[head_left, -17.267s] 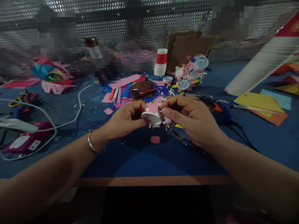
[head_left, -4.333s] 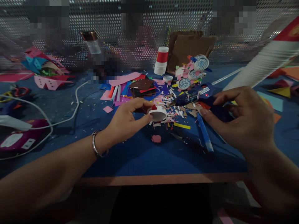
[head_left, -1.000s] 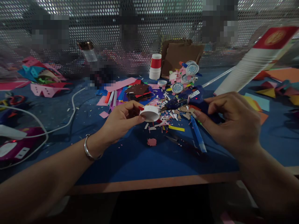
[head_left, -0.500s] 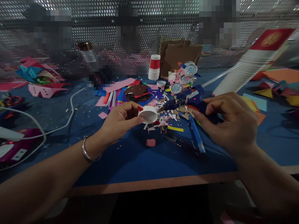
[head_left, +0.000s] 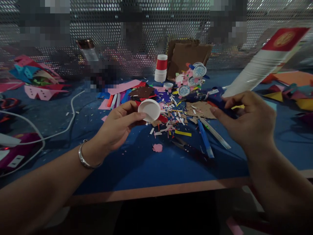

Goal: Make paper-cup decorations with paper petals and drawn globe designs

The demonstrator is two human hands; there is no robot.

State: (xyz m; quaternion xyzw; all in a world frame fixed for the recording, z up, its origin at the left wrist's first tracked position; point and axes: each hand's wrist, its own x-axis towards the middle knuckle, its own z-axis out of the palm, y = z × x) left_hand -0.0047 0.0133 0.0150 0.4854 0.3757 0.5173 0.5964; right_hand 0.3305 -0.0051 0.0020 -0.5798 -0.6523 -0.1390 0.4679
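My left hand [head_left: 117, 125] pinches a shallow white cup bottom [head_left: 149, 110] by its rim, its open side tilted toward me, with a red paper bit stuck at its lower edge. My right hand [head_left: 246, 120] is curled around the grip of a dark blue glue gun [head_left: 207, 96], whose nozzle points left, a little to the right of the cup. Below both hands lie paper scraps [head_left: 171, 122], a small pink cutout [head_left: 157, 148], black scissors [head_left: 188, 148] and blue and clear glue sticks [head_left: 205, 138].
A blue table [head_left: 137, 166] has its wooden edge toward me. Coloured paper sheets [head_left: 137, 93], a red-and-white cup stack [head_left: 161, 68], decorated cup discs [head_left: 193, 76], cardboard [head_left: 188, 55], a long lying cup stack [head_left: 264, 63], a white cable [head_left: 70, 114] and a mesh wall behind.
My left hand has lifted the white cup bottom slightly and turned its open side toward me. My right hand has drawn the glue gun up and to the right, baring the brown cardboard scrap.
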